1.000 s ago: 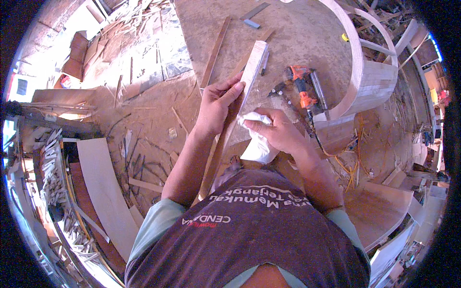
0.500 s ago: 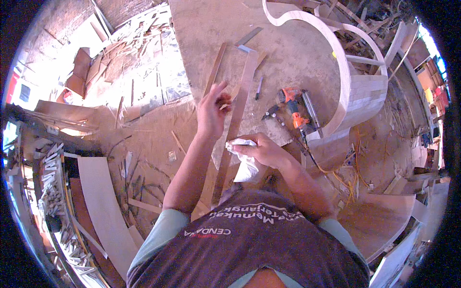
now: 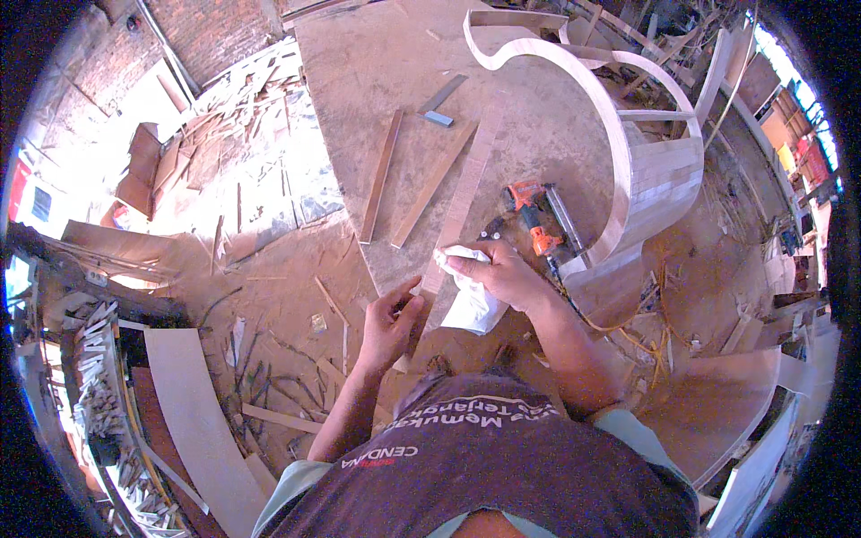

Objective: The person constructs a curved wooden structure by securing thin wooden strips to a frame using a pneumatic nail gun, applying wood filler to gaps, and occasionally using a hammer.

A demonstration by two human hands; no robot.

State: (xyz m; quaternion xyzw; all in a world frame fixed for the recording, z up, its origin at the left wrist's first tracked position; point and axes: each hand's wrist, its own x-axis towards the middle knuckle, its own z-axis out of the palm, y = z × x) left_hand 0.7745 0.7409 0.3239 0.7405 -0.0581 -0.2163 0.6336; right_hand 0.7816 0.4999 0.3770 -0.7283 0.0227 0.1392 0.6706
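My right hand [image 3: 508,280] is closed around a crumpled, soft white bag [image 3: 473,307] that hangs down from it. A long, narrow wood strip [image 3: 466,193] runs beneath it, from the far concrete slab toward my body. Close to the near part of that strip is my left hand [image 3: 391,328]. Its fingers are curled, with thumb and forefinger close together and a small pale bit at the tips that is too small to name. Two shorter wood strips, one [image 3: 382,175] at the left and another [image 3: 434,184] beside the long one, lie on the slab.
A try square [image 3: 438,117] lies at the far end. An orange and black nail gun [image 3: 536,218] sits right of the long strip, its hose trailing near. Beyond stands a curved wooden frame [image 3: 619,117]. Scrap wood [image 3: 260,99] and a pale curved panel [image 3: 193,394] are at left.
My left hand has come down and nearer, from above the strips to beside the long strip, and its fingers have closed in. My right hand has shifted slightly right, still holding the white bag.
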